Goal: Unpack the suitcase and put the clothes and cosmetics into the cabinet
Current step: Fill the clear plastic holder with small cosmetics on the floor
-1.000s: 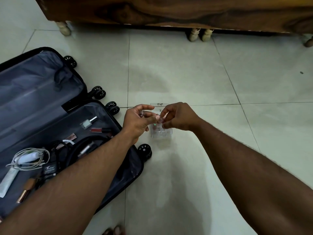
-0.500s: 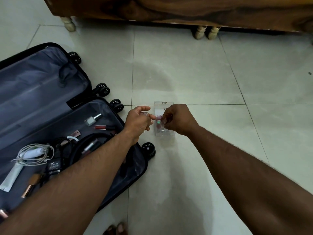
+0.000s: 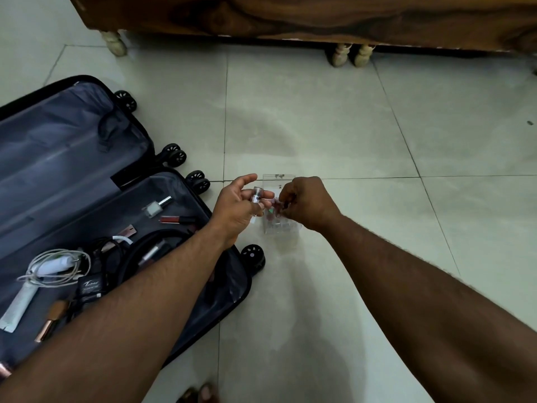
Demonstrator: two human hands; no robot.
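Hands (image 3: pixel 241 207) (image 3: pixel 305 203) hold small vial (image 3: pixel 256 196) over clear organizer (image 3: pixel 280 225).

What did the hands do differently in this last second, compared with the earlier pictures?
Little changed. The left hand holds a small vial throughout, now showing more plainly. The right hand still works small items at the clear box on the floor. The open suitcase looks untouched.
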